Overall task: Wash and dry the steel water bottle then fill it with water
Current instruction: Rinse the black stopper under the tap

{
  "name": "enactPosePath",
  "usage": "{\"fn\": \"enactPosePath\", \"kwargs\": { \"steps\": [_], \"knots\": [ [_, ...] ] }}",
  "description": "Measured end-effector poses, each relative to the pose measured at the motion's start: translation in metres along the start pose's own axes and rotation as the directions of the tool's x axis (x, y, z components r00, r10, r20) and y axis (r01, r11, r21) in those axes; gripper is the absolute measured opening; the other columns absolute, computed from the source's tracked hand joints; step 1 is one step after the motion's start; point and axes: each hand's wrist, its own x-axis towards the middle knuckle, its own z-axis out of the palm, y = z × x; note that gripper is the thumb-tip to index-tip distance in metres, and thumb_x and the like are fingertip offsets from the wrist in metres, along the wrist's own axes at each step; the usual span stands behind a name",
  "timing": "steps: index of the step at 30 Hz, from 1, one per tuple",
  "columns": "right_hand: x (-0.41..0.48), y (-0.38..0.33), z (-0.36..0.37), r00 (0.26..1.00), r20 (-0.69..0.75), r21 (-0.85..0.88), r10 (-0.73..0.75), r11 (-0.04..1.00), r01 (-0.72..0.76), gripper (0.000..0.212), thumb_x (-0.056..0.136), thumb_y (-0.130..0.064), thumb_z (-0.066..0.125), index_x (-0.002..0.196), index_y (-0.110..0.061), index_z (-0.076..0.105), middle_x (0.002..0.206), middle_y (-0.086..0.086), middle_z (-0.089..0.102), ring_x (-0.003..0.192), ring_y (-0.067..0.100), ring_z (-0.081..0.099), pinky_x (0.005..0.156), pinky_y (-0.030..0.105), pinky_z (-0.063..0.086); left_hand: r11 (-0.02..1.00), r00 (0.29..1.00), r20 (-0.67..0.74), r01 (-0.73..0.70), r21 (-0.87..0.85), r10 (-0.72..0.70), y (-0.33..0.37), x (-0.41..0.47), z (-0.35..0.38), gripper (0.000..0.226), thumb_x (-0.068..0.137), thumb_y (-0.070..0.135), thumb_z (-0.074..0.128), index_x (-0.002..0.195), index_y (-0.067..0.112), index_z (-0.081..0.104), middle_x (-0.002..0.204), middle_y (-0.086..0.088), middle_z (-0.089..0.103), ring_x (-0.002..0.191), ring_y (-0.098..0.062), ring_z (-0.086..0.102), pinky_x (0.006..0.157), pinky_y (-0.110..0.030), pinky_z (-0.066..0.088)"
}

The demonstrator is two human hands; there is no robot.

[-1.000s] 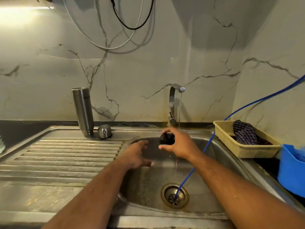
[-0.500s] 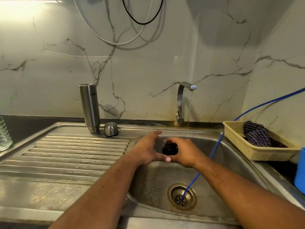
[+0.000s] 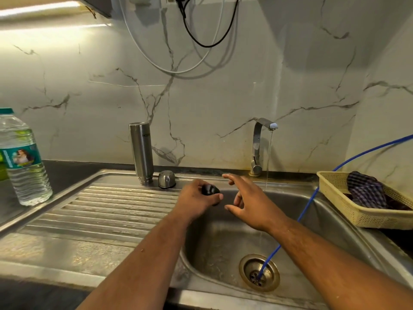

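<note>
Sink (image 3: 223,242): steel basin, set right of centre.
Drainboard (image 3: 100,211): ribbed steel, joined to the sink's left.
Basket (image 3: 357,215): placed at the far right; a checked cloth (image 3: 366,191) is held inside.
Plastic bottle (image 3: 23,162): stood at the far left, well apart from the sink.
Hose (image 3: 297,220): blue, led from the right down into the drain.
Steel bottle (image 3: 142,151): stood neck down on the drainboard's far edge.
Tap (image 3: 257,146): a thin stream is seen falling into the sink.
Right hand (image 3: 250,202): held over the sink, fingers spread, nothing gripped.
Left hand (image 3: 196,198): a black plug (image 3: 209,189) is pinched over the sink's left rim.
Cap (image 3: 167,179): set just right of the steel bottle.
</note>
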Motion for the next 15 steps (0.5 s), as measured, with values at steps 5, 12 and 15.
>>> {"fn": "enactPosePath", "kwargs": {
  "steps": [5, 12, 15],
  "knots": [
    [0.0, 0.007, 0.005, 0.998, 0.063, -0.082, -0.024, 0.996, 0.029, 0.078, 0.093, -0.035, 0.071, 0.153, -0.047, 0.022, 0.151, -0.01, 0.035, 0.083, 0.005, 0.057, 0.071, 0.02, 0.054, 0.986, 0.978, -0.197, 0.1, 0.134, -0.072, -0.006, 0.023, -0.049, 0.058, 0.075, 0.021, 0.09, 0.126, 0.014, 0.064, 0.117, -0.005, 0.068, 0.105, -0.018, 0.062, 0.095, -0.029, 0.049],
    [0.003, 0.019, 0.007, 0.992, 0.128, -0.11, 0.016, 0.994, -0.001, 0.072, 0.094, -0.038, 0.068, 0.151, -0.046, 0.025, 0.148, -0.009, 0.039, 0.09, 0.001, 0.052, 0.087, 0.031, 0.057, 0.935, 0.904, -0.391, 0.274, 0.224, -0.171, -0.05, 0.036, -0.101, 0.055, 0.076, 0.015, 0.088, 0.125, 0.006, 0.065, 0.12, -0.019, 0.068, 0.114, -0.034, 0.063, 0.098, -0.036, 0.048],
    [0.005, 0.024, 0.011, 0.989, 0.148, -0.126, 0.031, 0.992, -0.012, 0.068, 0.094, -0.038, 0.068, 0.15, -0.044, 0.03, 0.145, -0.009, 0.044, 0.097, -0.001, 0.046, 0.088, 0.029, 0.055, 0.924, 0.893, -0.404, 0.307, 0.228, -0.198, -0.065, 0.041, -0.107, 0.058, 0.076, 0.02, 0.089, 0.127, 0.006, 0.063, 0.122, -0.02, 0.068, 0.118, -0.037, 0.06, 0.102, -0.04, 0.045]
  ]
}}
